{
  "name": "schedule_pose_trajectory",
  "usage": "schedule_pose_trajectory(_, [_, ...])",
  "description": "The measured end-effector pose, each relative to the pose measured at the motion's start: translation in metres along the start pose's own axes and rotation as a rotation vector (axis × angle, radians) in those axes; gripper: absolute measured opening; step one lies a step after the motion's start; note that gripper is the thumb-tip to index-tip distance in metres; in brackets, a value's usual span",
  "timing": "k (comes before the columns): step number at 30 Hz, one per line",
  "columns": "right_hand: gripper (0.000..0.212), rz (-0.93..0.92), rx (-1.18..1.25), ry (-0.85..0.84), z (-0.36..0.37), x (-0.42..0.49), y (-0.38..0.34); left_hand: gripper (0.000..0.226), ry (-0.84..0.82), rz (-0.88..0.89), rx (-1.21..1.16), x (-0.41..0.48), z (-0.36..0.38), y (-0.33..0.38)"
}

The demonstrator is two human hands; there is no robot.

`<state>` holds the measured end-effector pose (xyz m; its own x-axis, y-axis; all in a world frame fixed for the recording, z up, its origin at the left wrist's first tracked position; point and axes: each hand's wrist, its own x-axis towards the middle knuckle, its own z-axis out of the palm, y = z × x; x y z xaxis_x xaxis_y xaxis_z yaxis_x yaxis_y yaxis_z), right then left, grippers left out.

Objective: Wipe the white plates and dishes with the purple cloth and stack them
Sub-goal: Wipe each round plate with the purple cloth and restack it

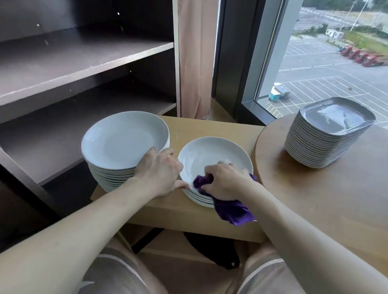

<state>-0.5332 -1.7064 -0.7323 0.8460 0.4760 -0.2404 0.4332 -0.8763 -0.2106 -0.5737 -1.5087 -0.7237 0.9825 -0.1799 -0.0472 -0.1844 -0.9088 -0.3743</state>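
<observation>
Two stacks on the small table (217, 129): white plates (125, 143) on the L, white dishes (211, 155) on the R. Top dish held only the bunched purple cloth (229, 209), w/ its tail spilling over the near rim. Right hand (225, 182) was clenched on the cloth inside that dish. Left hand (160, 172) lay spread betw. the stacks, fingers on the top plate's rim, thumb touching the dishes.

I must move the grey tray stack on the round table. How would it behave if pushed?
Probably heavy: the grey tray stack holds over a dozen pieces. Tall, so a push up high might shift the top trays. Glossy surface suggests slippery, breakable ceramic.
</observation>
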Motion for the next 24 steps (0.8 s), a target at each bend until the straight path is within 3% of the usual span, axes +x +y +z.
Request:
schedule_pose_trajectory(3, [0.026,-0.013,0.107,-0.014,0.000,0.009,-0.014,0.066,-0.008,-0.008,-0.026,0.001,-0.001,0.000])
schedule_pose_trajectory(9, [0.020,-0.043,0.221,0.039,0.005,0.028,-0.015,0.058,0.025,-0.001,-0.053,0.002,0.002,-0.001])
schedule_pose_trajectory(12, [0.022,-0.075,0.277,0.171,0.018,0.034,-0.015,0.063,0.061,-0.005,-0.064,0.001,0.005,0.000])
schedule_pose_trajectory(18, [0.037,-0.086,0.106,0.453,0.038,0.054,-0.013,0.084,0.084,-0.022,-0.080,0.000,0.006,0.001])
schedule_pose_trajectory(24, [0.036,0.035,0.156,0.513,0.027,0.085,0.004,0.057,0.040,0.036,-0.048,0.000,0.004,-0.001])
